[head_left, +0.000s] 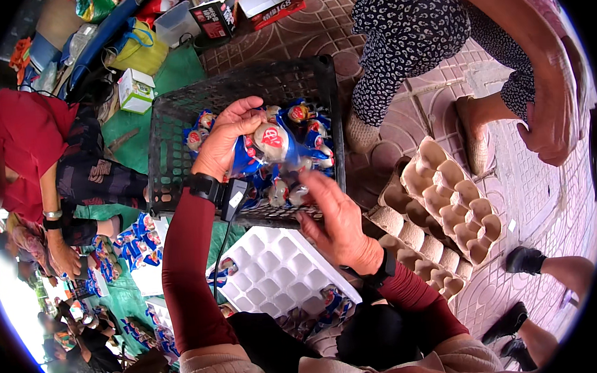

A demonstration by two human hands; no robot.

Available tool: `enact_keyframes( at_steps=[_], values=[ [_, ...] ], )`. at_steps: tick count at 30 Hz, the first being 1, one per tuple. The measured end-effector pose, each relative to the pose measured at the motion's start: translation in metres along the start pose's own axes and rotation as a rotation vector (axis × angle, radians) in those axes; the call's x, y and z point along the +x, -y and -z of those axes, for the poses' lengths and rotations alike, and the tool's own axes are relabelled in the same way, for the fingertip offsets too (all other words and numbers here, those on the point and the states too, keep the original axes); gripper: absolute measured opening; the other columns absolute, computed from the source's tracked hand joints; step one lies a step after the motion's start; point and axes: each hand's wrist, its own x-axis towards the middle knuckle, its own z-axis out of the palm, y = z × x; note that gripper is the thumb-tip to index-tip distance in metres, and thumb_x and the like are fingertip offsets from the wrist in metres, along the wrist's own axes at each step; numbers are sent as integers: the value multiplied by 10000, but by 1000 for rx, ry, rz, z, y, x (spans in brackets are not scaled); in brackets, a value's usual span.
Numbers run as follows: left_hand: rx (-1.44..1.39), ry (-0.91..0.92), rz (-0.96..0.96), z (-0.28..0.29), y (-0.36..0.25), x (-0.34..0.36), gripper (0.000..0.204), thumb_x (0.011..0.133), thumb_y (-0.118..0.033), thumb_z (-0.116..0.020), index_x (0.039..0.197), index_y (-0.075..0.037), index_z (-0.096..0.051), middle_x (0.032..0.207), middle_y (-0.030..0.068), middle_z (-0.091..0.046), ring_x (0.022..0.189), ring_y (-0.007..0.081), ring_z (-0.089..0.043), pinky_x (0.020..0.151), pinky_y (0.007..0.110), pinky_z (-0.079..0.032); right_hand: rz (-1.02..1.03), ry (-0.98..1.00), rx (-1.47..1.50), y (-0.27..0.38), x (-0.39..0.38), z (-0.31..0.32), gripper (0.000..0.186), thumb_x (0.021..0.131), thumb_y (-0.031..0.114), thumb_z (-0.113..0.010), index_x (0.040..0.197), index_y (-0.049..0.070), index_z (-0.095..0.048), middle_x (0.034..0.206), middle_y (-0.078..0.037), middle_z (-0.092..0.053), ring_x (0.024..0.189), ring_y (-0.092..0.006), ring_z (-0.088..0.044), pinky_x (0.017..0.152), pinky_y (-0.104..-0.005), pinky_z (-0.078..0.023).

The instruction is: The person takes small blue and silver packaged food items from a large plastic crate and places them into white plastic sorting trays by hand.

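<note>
The left hand (225, 142) is over the crate (252, 81), grasping a packet (271, 140) in blue and clear wrap. The packet holds a pale ball with a red print, which sits just beyond the thumb tip, on the crate's inner side. The blue part of the wrap lies below the thumb, against the hand, and the fingers reach out past the ball on the far side.

The right hand (340, 228) is at the crate's near right corner, fingers parted and the thumb well away from them. Its blurred fingertips point at the loose end of the wrap; whether they touch it, I cannot tell.

More packets (317, 133) lie inside the crate, below the held one. A black band (205, 186) circles the left wrist, with a small white device (234, 199) beside it.

On the near side of the crate is a white tray (266, 272) with square hollows, a few packets at its edges. Egg cartons (458, 202) lie to the right of the crate. Beyond them stands a person in patterned trousers (406, 46). A co-worker in a red top (29, 133) is left of the crate.
</note>
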Motion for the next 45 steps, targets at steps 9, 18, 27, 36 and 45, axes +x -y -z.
enact_keyframes(
  at_steps=[9,18,27,36,45],
  values=[
    [824,-15,195,1,14,24,285,828,-193,-551,1055,-21,-541,853,60,-597,676,96,-554,613,216,-461,-403,110,1035,7,-5,-13,561,818,166,-585,1250,-29,-285,948,-78,-523,767,-114,-523,697,-244,-455],
    [2003,464,-70,15,165,148,393,642,-324,-627,946,-77,-599,973,106,-580,958,240,-547,843,338,-423,-350,-38,1155,-2,0,-18,607,805,175,-599,1280,12,-259,972,-94,-515,741,-130,-536,638,-268,-477],
    [1058,-225,463,12,95,83,786,628,-377,-688,1244,-5,-371,853,86,-604,661,134,-583,556,258,-477,-370,-42,1178,-1,5,-19,573,827,126,-567,1282,2,-242,934,-72,-516,692,-100,-523,608,-233,-468],
    [-504,-183,-3,-44,-25,-53,347,833,-251,-512,1053,12,-458,944,164,-530,813,252,-526,724,362,-471,-558,-74,1759,11,36,15,244,822,24,-487,1066,19,-470,900,-81,-528,767,-147,-532,675,-265,-508],
    [-620,-316,-125,-134,-53,-109,345,867,-252,-438,1067,28,-434,1044,160,-501,935,296,-511,818,392,-429,-525,39,2213,75,15,61,243,851,55,-473,1072,-21,-407,1024,-159,-477,923,-257,-516,782,-340,-496]
  ],
)
